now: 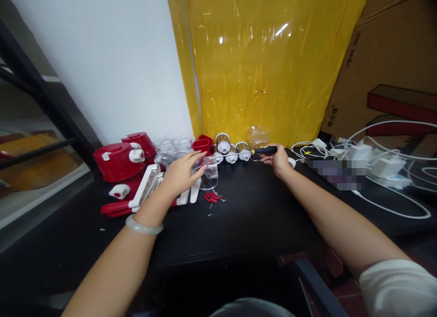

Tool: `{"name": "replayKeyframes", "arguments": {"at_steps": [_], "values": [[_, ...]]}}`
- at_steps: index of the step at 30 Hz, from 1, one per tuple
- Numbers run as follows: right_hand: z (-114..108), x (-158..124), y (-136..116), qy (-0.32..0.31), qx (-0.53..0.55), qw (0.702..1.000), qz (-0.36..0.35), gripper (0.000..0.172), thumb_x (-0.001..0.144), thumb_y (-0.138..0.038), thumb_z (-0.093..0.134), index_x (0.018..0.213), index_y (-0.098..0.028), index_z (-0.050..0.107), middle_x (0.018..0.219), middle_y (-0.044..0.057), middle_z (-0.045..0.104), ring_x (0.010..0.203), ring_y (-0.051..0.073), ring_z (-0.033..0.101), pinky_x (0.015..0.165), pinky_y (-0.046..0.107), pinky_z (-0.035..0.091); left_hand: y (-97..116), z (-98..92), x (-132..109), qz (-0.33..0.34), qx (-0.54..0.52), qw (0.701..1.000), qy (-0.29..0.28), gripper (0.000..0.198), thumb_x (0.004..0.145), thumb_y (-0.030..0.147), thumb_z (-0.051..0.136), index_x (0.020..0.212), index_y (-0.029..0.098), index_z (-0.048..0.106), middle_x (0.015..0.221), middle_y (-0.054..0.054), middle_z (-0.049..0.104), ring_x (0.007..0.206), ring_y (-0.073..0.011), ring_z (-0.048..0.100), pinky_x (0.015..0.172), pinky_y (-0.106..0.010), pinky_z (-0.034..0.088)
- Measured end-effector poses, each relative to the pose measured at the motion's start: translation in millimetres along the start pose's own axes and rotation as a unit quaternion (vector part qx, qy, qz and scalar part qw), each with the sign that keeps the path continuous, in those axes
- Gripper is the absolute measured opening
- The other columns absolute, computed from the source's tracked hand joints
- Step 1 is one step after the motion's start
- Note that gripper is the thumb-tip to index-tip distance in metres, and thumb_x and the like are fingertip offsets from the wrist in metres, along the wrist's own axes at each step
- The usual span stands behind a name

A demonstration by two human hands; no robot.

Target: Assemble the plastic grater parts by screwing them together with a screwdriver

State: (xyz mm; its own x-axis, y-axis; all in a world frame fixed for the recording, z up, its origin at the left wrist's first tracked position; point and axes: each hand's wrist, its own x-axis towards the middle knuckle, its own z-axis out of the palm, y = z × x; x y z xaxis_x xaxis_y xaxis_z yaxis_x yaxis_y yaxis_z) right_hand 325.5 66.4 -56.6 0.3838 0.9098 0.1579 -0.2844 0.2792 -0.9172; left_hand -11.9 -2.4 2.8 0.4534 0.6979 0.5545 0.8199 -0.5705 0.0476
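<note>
My right hand (278, 161) grips a screwdriver (264, 150) by its black and yellow handle. Its thin shaft points left, toward a clear plastic housing (210, 172). My left hand (182, 172) has its thumb and fingers about that housing, partly hiding it. Where exactly the screwdriver tip touches is too small to tell. Below the housing lie small red plastic pieces (212, 197) and several loose screws (223, 200). Just behind the shaft are several grater drums (223, 144) with white ends. A clear plastic cup (256, 135) stands behind the right hand.
Red round parts (116, 161) with white knobs and red-and-white handles (145, 189) are piled at left, beside clear cups (167, 146). At right lie a phone (336, 173), white chargers (389, 164) and cables on the black table (259, 217). A yellow-wrapped panel (266, 62) rises behind.
</note>
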Motion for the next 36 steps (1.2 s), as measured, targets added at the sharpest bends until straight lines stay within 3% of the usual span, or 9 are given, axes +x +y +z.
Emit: {"name": "replayKeyframes", "arguments": {"at_steps": [3,5,11,14,18,25,28,31,36], "values": [[1.4,-2.2,-4.4,0.002,0.022,0.999,0.025,0.023,0.091,-0.036,0.036,0.096,-0.022,0.053,0.062,-0.002,0.065,0.047,0.013,0.064,0.038,0.019,0.042,-0.4,0.1,0.0,0.003,-0.002,1.0,0.0,0.047,0.096,0.044,0.044,0.138,0.026,0.051,0.141,-0.007,0.055,0.124,-0.0259,0.055,0.103,-0.044,0.045],[2.2,-2.6,-5.3,0.004,0.013,0.999,0.029,0.019,0.09,-0.032,0.04,0.097,-0.022,0.054,0.059,-0.003,0.064,0.044,0.013,0.062,0.039,0.018,0.042,-0.9,0.3,0.0,0.005,-0.004,1.0,0.0,0.047,0.095,0.044,0.044,0.138,0.025,0.05,0.141,-0.007,0.055,0.124,-0.0259,0.055,0.104,-0.044,0.045],[0.8,1.5,0.9,0.017,-0.032,0.999,-0.027,0.024,0.089,-0.047,0.051,0.084,-0.023,0.05,0.038,-0.01,0.04,0.029,0.011,0.044,0.033,0.018,0.034,-2.0,1.0,0.1,0.006,-0.003,1.0,0.002,0.048,0.095,0.045,0.044,0.139,0.027,0.05,0.142,-0.006,0.054,0.124,-0.0259,0.055,0.104,-0.044,0.045],[0.8,1.0,-0.3,0.02,-0.034,0.999,0.003,0.028,0.092,-0.048,0.043,0.084,-0.022,0.051,0.044,-0.005,0.05,0.034,0.013,0.051,0.034,0.02,0.037,-1.8,1.0,0.2,0.006,-0.001,1.0,0.001,0.047,0.095,0.045,0.044,0.138,0.026,0.05,0.141,-0.007,0.055,0.124,-0.0259,0.056,0.104,-0.044,0.045],[2.0,-2.2,-5.7,0.008,-0.008,0.999,0.042,0.024,0.092,-0.036,0.038,0.091,-0.021,0.056,0.059,0.0,0.064,0.046,0.014,0.062,0.04,0.021,0.043,-1.4,0.9,0.0,0.002,0.001,1.0,0.002,0.047,0.095,0.045,0.045,0.138,0.025,0.051,0.141,-0.007,0.055,0.123,-0.0263,0.056,0.104,-0.044,0.045],[0.9,1.2,-0.4,0.006,-0.033,0.999,-0.029,0.028,0.09,-0.049,0.05,0.081,-0.023,0.051,0.036,-0.009,0.04,0.029,0.01,0.042,0.033,0.019,0.035,-0.4,-0.2,0.1,0.004,0.004,1.0,0.002,0.047,0.096,0.045,0.044,0.138,0.025,0.051,0.14,-0.007,0.056,0.123,-0.0262,0.056,0.104,-0.044,0.045],[0.3,2.1,0.3,0.007,-0.03,1.0,0.007,0.032,0.092,-0.052,0.042,0.083,-0.022,0.052,0.043,-0.005,0.05,0.032,0.011,0.049,0.035,0.02,0.038,0.0,-0.6,0.3,0.008,0.003,1.0,0.002,0.047,0.096,0.045,0.044,0.138,0.024,0.051,0.139,-0.007,0.056,0.124,-0.0262,0.056,0.104,-0.044,0.045],[0.2,0.6,-2.0,0.001,0.0,0.999,0.038,0.029,0.092,-0.042,0.035,0.091,-0.021,0.054,0.055,-0.001,0.061,0.039,0.012,0.057,0.039,0.02,0.041,0.5,-1.0,0.4,0.006,0.002,1.0,-0.002,0.047,0.096,0.045,0.044,0.138,0.024,0.051,0.14,-0.007,0.056,0.124,-0.0259,0.055,0.105,-0.044,0.045],[-0.2,0.2,-2.1,-0.001,-0.004,1.0,0.011,0.021,0.088,-0.039,0.044,0.095,-0.021,0.054,0.052,-0.004,0.056,0.037,0.011,0.053,0.038,0.02,0.04,1.0,-1.1,0.2,0.006,0.0,1.0,0.002,0.047,0.096,0.045,0.045,0.138,0.024,0.051,0.14,-0.007,0.056,0.124,-0.0261,0.056,0.105,-0.044,0.045]]}}
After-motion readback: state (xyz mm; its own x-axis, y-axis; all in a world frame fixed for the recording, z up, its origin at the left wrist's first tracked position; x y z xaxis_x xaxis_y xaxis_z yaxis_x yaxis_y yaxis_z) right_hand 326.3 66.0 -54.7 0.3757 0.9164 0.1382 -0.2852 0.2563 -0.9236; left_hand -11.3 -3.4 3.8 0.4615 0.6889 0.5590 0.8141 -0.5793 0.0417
